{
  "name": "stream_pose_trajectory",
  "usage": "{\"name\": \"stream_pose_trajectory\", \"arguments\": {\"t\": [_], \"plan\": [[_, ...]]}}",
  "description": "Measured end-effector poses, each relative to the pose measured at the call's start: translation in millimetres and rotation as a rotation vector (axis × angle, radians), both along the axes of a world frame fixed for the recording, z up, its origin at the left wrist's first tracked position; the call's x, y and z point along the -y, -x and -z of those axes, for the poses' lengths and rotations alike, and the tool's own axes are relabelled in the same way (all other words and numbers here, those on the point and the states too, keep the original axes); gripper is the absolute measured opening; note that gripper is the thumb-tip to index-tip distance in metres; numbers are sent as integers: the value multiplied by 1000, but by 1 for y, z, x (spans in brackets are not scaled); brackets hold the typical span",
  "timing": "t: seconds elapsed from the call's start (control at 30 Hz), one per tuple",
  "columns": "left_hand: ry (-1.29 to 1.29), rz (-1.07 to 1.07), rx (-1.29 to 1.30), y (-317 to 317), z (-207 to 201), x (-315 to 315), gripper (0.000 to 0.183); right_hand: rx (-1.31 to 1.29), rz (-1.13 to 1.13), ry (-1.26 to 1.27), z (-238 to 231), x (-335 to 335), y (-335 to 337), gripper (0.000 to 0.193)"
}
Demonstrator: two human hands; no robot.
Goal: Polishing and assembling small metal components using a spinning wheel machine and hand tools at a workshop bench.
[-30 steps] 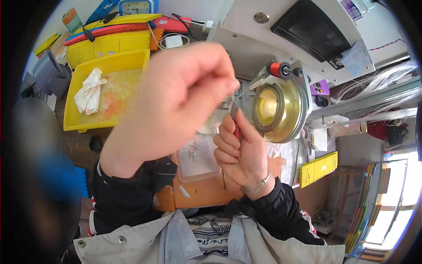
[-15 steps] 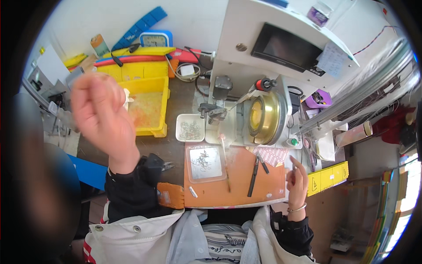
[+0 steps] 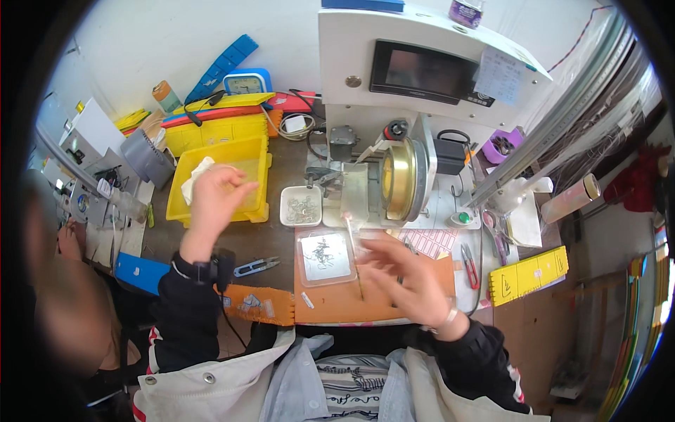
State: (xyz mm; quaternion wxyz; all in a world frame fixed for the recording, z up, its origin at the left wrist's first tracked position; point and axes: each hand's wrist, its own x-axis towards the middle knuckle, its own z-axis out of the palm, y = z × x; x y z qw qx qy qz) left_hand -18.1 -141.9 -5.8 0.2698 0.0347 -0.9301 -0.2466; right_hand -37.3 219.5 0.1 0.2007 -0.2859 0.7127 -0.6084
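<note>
The person's left hand (image 3: pixel 218 200) hung above the near part of a rectangular yellow plastic tray (image 3: pixel 265 163), its thumb and fingers bent toward one another; whether anything was pinched between them could not be told. The tray sat on the dark tabletop (image 3: pixel 160 240), left of centre, with a crumpled white cloth (image 3: pixel 189 187) inside, partly hidden by that hand.

The right hand (image 3: pixel 411 280), blurred, was over an orange-brown mat (image 3: pixel 330 307), its fingers spread apart. Just left of it on the mat lay a shallow, clear square tray (image 3: pixel 304 273) with a cluster of small dark pieces (image 3: pixel 321 254). Beyond that tray stood a white square dish (image 3: pixel 301 222) of small clear pieces (image 3: pixel 304 209).

Farther back, a brass-coloured wheel (image 3: pixel 396 181) stood upright on a white machine (image 3: pixel 344 60) with a black-framed screen (image 3: pixel 422 70). To the right of the mat lay red-handled snips (image 3: pixel 470 269); blue-handled snips (image 3: pixel 255 268) lay on the dark tabletop near the left wrist. At the far left, a co-worker's hand (image 3: pixel 70 240) showed.
</note>
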Motion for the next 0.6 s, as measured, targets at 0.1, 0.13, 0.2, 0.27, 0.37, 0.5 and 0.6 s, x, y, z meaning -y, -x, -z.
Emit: {"name": "stream_pose_trajectory", "arguments": {"t": [0.1, 0.13, 0.2, 0.27, 0.37, 0.5, 0.6], "plan": [[-742, 155, 374, 4, -7, -76, 11, 328, 41, 172, 8, 48, 14, 40], [-762, 207, 469, 1, -4, -89, 13, 474, 126, 263, 11, 63, 20, 41], [-915, 287, 609, 9, 22, -105, 18, 465, 287, 355, 21, 87, 31, 38], [-1200, 234, 668, 12, 35, -115, 25, 470, 419, 446, 16, 111, 37, 36], [-1501, 212, 526, 26, 53, -122, 30, 461, 609, 532, 16, 126, 48, 27], [-1801, 215, 528, 36, 49, -123, 39, 268, 596, 535, 41, 132, 63, 21], [-1893, 88, 539, 43, 50, -130, 40, 262, 631, 540, 39, 134, 59, 19]]}}
